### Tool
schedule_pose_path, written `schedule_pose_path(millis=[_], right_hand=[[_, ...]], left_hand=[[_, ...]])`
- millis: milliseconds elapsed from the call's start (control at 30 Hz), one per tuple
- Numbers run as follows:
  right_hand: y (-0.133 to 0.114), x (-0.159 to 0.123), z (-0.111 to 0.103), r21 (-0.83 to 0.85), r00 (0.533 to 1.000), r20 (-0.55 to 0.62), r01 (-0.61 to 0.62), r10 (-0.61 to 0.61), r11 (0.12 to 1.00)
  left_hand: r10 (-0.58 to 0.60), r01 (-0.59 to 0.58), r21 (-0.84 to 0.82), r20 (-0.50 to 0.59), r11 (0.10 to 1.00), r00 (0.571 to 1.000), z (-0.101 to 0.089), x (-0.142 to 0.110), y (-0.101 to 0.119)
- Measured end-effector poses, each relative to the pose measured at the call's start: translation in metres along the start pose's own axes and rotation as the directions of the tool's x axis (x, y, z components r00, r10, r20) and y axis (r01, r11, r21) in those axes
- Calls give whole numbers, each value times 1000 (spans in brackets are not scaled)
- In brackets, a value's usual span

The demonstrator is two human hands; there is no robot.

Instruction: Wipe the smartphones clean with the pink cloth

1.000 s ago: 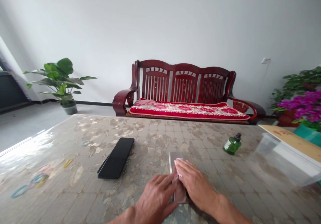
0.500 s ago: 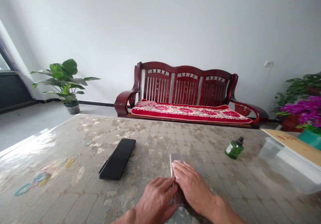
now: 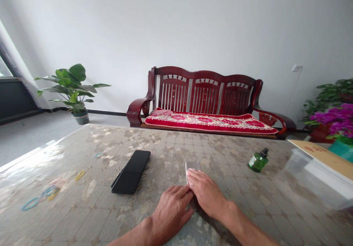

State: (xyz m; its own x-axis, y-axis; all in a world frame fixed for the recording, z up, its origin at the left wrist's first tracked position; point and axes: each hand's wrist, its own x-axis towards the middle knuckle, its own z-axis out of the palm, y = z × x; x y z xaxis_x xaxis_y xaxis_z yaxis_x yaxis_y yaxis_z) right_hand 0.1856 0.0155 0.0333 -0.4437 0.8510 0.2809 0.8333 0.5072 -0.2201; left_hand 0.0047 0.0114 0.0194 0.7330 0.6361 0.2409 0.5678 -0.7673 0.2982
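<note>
The right hand (image 3: 206,193) covers most of the slab (image 3: 192,164) and nearly all of the pale cloth (image 3: 190,182) under its fingers; the left hand (image 3: 171,210) hides more of the slab, and its grip cannot be told. Both forearms and the table's (image 3: 162,154) near edge run out at the bottom. Toward the table's left edge, the bands (image 3: 50,192) are too tangled to count. The upper phone (image 3: 131,172) conceals all but a sliver of another beneath. Nearer the right edge, the bottle's (image 3: 258,161) label is unreadably small; the box (image 3: 296,176) is cut off, its contents cloudy. The table's far edge hides the sofa's (image 3: 204,98) legs.
</note>
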Motion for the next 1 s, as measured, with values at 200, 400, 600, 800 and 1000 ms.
schedule_pose_path(millis=[200,400,600,800,1000], right_hand=[[-1,-12,-7,27,999,17,31,-31,999],[15,14,1,-57,999,36,-20,22,998],[5,-16,-4,-13,999,3,-37,37,999],[16,-18,-2,-33,997,12,-71,71,997],[46,15,7,63,996,10,-84,83,994]], left_hand=[[32,-33,-13,-39,999,999,5,-1,-4],[47,-47,3,-69,999,997,9,-1,-5],[61,-61,1,-94,998,994,7,-1,-5],[65,-64,25,-70,998,995,6,-2,-4],[49,-46,57,-53,997,997,3,-1,-2]])
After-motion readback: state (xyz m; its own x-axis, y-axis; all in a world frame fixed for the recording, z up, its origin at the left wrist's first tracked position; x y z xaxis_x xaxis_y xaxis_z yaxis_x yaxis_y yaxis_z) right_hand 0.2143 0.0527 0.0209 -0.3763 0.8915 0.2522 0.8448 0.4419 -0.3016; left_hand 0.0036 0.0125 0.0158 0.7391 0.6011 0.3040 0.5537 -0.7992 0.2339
